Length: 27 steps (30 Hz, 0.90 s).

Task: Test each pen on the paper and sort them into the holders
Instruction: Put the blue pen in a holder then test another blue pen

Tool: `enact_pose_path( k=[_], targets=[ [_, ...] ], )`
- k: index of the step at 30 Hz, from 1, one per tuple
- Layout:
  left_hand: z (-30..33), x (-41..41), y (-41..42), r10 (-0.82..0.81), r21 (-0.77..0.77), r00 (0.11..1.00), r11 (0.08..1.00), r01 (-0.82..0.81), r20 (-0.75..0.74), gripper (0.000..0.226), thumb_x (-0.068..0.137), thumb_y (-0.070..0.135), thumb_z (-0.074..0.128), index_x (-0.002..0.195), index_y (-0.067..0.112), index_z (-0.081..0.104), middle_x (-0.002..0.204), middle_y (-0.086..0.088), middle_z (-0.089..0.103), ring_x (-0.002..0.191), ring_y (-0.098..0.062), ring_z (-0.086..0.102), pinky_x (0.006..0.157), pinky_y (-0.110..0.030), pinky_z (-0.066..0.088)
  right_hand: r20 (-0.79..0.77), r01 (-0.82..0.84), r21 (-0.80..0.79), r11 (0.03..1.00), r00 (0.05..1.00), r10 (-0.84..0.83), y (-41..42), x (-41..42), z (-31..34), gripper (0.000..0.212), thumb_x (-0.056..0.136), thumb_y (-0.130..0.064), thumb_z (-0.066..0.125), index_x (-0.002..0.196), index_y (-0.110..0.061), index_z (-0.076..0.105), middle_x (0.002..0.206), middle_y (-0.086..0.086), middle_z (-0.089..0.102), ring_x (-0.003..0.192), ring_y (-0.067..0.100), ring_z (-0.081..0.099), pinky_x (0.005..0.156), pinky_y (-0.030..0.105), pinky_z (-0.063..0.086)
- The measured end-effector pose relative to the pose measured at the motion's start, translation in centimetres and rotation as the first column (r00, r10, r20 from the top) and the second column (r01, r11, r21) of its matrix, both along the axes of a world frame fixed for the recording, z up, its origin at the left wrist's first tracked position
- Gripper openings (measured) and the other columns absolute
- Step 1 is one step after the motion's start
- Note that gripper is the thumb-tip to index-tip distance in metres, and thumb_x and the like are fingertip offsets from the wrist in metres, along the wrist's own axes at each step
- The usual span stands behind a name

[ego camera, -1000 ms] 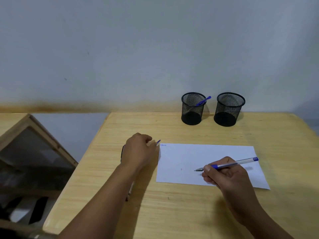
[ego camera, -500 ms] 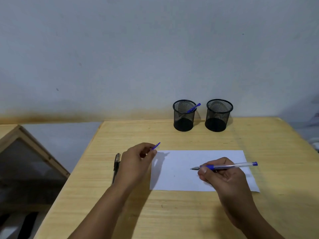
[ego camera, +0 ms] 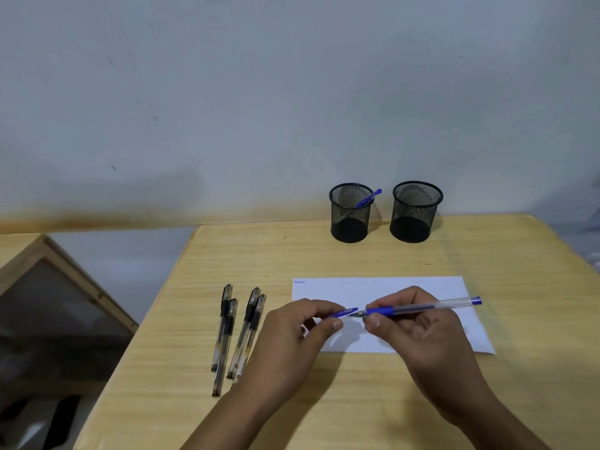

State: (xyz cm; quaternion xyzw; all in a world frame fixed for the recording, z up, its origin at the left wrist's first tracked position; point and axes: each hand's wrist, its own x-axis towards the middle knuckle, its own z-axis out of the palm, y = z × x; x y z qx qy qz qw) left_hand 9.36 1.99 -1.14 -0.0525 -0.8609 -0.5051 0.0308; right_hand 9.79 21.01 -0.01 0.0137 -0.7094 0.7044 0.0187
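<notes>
My right hand (ego camera: 418, 332) grips a clear pen with blue ink (ego camera: 422, 308) level over the white paper (ego camera: 383, 290), its tip pointing left. My left hand (ego camera: 292, 339) pinches the blue pen cap (ego camera: 344, 312), whose end almost meets the pen's tip. Several black-capped pens (ego camera: 240, 332) lie side by side on the table left of the paper. Two black mesh holders stand at the back: the left holder (ego camera: 350, 216) has one blue pen (ego camera: 368, 198) leaning in it, and the right holder (ego camera: 415, 212) looks empty.
The wooden table (ego camera: 373, 401) ends at its left edge near the pens. A wood-framed object (ego camera: 65, 287) sits lower at the left. A pale wall rises behind the holders. A small blue scribble (ego camera: 299, 281) marks the paper's top left corner.
My left hand has moved right from the pens with the cap, bringing it up to the pen's tip. The right hand has lifted the pen slightly. The lying pens are now uncovered.
</notes>
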Motion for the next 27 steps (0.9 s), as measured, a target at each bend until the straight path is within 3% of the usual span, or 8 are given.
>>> enact_pose_path(
  k=[8, 14, 19, 24, 27],
  targets=[
    [-0.4, 1.1, 1.0, -0.091, -0.058, 0.995, 0.994, 0.089, -0.028, 0.012, 0.09, 0.028, 0.067, 0.097, 0.034, 0.074, 0.091, 0.018, 0.069, 0.086, -0.009, 0.061, 0.071, -0.021, 0.046, 0.075, 0.017, 0.057, 0.998, 0.997, -0.021, 0.5, 1.2, -1.0, 0.013, 0.075, -0.005, 0.083, 0.076, -0.016, 0.077, 0.071, 0.004, 0.077, 0.066, 0.011, 0.071, 0.067, 0.027, 0.055],
    [-0.9, 2.3, 1.3, -0.082, -0.078, 0.995, 0.994, 0.077, -0.058, 0.012, 0.092, 0.024, 0.066, 0.097, 0.03, 0.075, 0.087, 0.018, 0.07, 0.083, -0.007, 0.059, 0.072, -0.019, 0.044, 0.004, 0.006, 0.156, 0.988, 1.0, -0.007, 0.4, 2.2, -1.2, 0.016, 0.074, -0.008, 0.084, 0.077, -0.022, 0.076, 0.07, -0.002, 0.077, 0.064, 0.01, 0.072, 0.06, 0.021, 0.057],
    [-1.1, 2.8, 0.7, -0.074, -0.091, 0.992, 0.994, 0.065, -0.105, 0.013, 0.09, 0.021, 0.068, 0.094, 0.031, 0.075, 0.086, 0.02, 0.069, 0.081, -0.007, 0.059, 0.072, -0.018, 0.043, 0.069, -0.038, 0.04, 0.998, 0.997, 0.035, -0.1, 2.6, -2.1, 0.011, 0.076, -0.005, 0.081, 0.08, -0.012, 0.074, 0.07, 0.007, 0.076, 0.066, 0.015, 0.072, 0.062, 0.022, 0.055],
    [-0.3, 3.0, 0.8, -0.072, -0.044, 0.997, 0.997, 0.07, -0.043, 0.009, 0.09, 0.026, 0.069, 0.094, 0.031, 0.075, 0.087, 0.021, 0.07, 0.081, -0.009, 0.06, 0.068, -0.021, 0.046, 0.131, -0.018, -0.129, 0.991, 0.991, 0.036, -0.7, 2.2, -2.0, 0.013, 0.08, -0.002, 0.076, 0.09, -0.009, 0.071, 0.075, 0.008, 0.076, 0.068, 0.013, 0.07, 0.063, 0.02, 0.053],
    [-0.1, 3.3, 1.2, -0.051, -0.002, 0.996, 0.999, 0.051, -0.07, 0.01, 0.089, 0.028, 0.07, 0.096, 0.033, 0.076, 0.088, 0.022, 0.071, 0.077, -0.009, 0.06, 0.069, -0.023, 0.048, 0.179, 0.045, -0.272, 0.961, 0.984, 0.004, -1.2, 2.1, -1.8, 0.019, 0.082, -0.002, 0.073, 0.096, -0.01, 0.064, 0.084, 0.011, 0.076, 0.079, 0.019, 0.071, 0.071, 0.029, 0.054]
  ],
)
